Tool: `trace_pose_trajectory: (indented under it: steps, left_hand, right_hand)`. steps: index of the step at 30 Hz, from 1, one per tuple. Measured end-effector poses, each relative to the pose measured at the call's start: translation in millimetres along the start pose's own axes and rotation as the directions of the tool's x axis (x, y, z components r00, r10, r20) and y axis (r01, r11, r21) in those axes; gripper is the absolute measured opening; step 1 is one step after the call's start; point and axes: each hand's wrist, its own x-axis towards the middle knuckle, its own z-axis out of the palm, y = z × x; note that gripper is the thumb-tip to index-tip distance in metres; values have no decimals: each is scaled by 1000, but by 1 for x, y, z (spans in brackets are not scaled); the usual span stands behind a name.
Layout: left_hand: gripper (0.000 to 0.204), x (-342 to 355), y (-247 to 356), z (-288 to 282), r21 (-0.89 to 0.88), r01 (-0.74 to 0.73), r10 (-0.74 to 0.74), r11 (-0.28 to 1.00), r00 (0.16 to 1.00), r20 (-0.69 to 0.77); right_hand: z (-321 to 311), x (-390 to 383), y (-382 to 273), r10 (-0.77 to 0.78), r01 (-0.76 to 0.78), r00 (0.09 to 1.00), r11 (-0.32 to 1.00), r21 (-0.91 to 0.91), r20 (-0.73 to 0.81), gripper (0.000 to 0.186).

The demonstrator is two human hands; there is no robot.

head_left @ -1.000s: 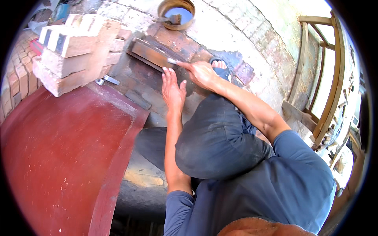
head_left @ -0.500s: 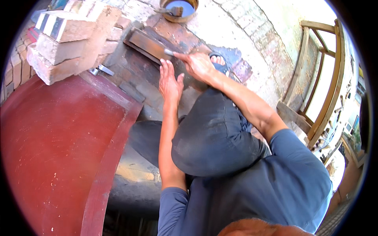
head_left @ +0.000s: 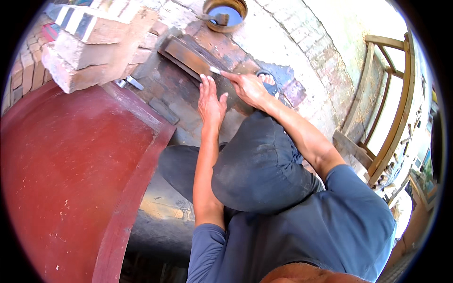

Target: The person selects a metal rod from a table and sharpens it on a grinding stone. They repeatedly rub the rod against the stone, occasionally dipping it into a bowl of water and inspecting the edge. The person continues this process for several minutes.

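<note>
Rusty-brown sharpening block lies just beyond both hands; right hand has its grip clenched on a thin blade, left hand released, flat beside it.

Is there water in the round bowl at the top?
Yes, the round bowl on the brick floor holds water that shows blue, with a small scoop resting at its left rim.

No packages, labels, signs or screens show plainly anywhere in the view, though the small coloured shapes at the far right rim beyond the wooden chair frame are too bent and blurred to rule out a picture or poster there.
</note>
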Motion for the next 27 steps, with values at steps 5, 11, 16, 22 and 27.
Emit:
trace_pose_trajectory:
  steps: [5, 11, 16, 22, 27]
  left_hand:
    - [86, -10, -8, 9, -42, -24, 25, 999, 999, 23]
    - [85, -4, 0, 0, -78, 3, -4, 997, 1000, -9]
    - [86, -2, -1, -4, -91, 40, -34, 995, 997, 69]
    - [89, 0, -2, -3, -89, 39, -36, 995, 999, 38]
    - [88, 3, 3, -4, -90, 24, -21, 996, 999, 25]
  right_hand:
    - [13, 5, 8, -72, 74, 996, 997, 37, -57, 44]
    - [12, 14, 3, -66, 68, 995, 998, 18, -81, 44]
    - [14, -6, 12, -38, 40, 997, 998, 42, -60, 43]
    - [10, 19, 4, -45, 46, 999, 999, 26, -18, 50]
    - [7, 4, 6, 19, -20, 1000, 998, 65, 5, 46]
